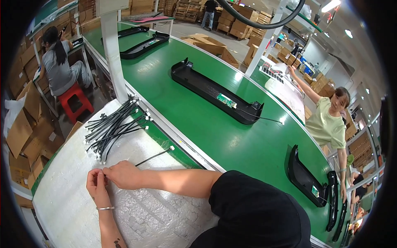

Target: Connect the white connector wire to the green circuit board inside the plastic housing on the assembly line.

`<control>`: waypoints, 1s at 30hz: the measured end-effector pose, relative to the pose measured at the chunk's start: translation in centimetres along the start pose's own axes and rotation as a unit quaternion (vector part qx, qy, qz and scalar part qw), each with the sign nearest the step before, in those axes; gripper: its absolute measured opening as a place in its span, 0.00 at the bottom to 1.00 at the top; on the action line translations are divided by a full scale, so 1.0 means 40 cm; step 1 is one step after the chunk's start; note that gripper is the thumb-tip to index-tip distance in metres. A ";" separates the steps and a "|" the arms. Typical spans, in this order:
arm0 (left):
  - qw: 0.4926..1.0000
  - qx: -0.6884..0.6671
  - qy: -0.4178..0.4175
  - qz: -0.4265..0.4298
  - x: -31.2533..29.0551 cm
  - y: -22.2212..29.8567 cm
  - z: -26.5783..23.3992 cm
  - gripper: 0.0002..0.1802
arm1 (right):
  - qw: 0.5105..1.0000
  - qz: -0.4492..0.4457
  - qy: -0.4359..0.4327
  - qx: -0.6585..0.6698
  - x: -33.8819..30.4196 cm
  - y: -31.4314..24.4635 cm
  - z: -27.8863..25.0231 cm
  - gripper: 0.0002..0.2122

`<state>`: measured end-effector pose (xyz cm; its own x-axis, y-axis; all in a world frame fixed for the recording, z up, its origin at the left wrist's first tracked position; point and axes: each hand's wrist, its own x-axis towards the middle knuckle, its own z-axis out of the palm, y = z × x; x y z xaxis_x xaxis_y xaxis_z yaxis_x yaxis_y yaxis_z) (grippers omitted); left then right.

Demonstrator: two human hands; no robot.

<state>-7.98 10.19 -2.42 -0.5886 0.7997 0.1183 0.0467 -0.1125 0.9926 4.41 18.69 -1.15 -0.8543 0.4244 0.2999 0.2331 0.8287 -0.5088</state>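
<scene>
My left hand (97, 185), with a bracelet at its wrist, is closed in a pinch at the near left. Its fingertips meet those of my right hand (125, 175). What lies between the fingertips is hidden. A short black cable (154, 158) with a white connector sticks out of my closed right hand, up and to the right. Just beyond both hands, a heap of black cables (111, 129) with white connectors lies on the white foam-like work surface (161, 211).
A green conveyor belt (198, 132) runs alongside. It carries a black housing (206, 89) with a green circuit board (226, 100), another housing (304, 177) at the right and more at the far left. A white post (111, 58) stands beyond the cables. A co-worker (333, 120) stands across the belt.
</scene>
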 end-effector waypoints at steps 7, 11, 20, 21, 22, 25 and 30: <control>1.000 -0.006 -0.006 -0.001 0.002 -0.008 -0.004 0.04 | 1.000 -0.012 -0.007 -0.012 0.002 0.002 -0.003 0.06; 1.000 -0.008 -0.001 -0.003 0.007 -0.007 0.001 0.04 | 1.000 -0.020 -0.001 -0.017 0.004 0.006 -0.004 0.06; 1.000 -0.012 0.007 -0.013 0.005 -0.011 -0.011 0.04 | 1.000 -0.023 0.002 -0.008 0.007 -0.004 -0.001 0.05; 1.000 -0.012 0.003 -0.008 0.007 -0.015 -0.011 0.04 | 1.000 -0.020 0.000 -0.006 0.005 -0.001 0.001 0.05; 1.000 -0.012 0.000 0.001 0.008 -0.014 -0.012 0.04 | 1.000 -0.022 0.000 -0.004 0.006 -0.001 0.000 0.05; 1.000 -0.012 -0.010 -0.003 0.008 -0.014 -0.006 0.04 | 1.000 -0.018 0.004 -0.002 0.002 0.004 0.001 0.05; 1.000 -0.008 -0.012 -0.009 0.009 -0.012 -0.006 0.05 | 1.000 -0.009 0.011 -0.017 0.004 0.008 0.008 0.05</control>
<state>-8.40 10.38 -2.85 -0.5705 0.8151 0.1003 0.0231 -0.1061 0.9941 4.20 18.90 -1.53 -0.8487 0.4163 0.3261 0.2331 0.8480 -0.4759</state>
